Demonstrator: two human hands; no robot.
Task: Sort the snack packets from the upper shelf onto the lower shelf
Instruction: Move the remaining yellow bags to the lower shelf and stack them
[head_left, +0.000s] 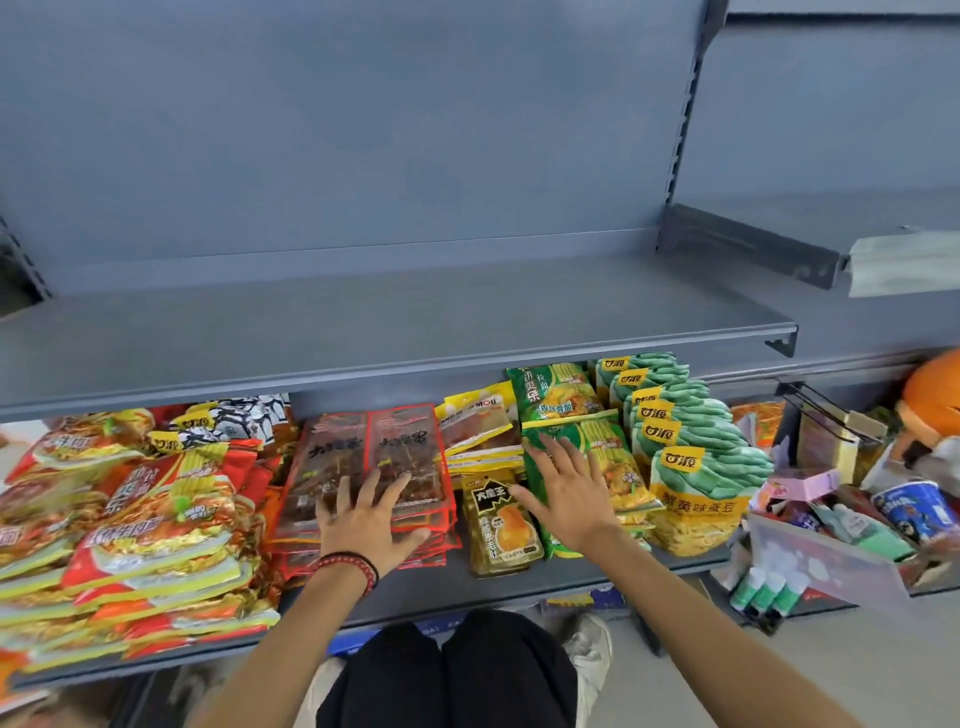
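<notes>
Since the snack packets all lie on the lower shelf, none showing on the upper shelf, what remains looks like squaring up. Both hands are spread flat and grip nothing, the left hand on the red stack, the right hand on the green stack; light, even pressure should keep those slick packets from sliding off the near edge

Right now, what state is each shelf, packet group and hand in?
Upper shelf, holds no packets in view.
Lower shelf, loaded with grouped packets.
Left hand, open, fingers spread on the dark red packets.
Right hand, open, flat on the green packets.
Teal-and-yellow packets, overlapping in a row.
Red-and-gold packets, piled loosely.
Yellow packet, lying flat, alone.
</notes>
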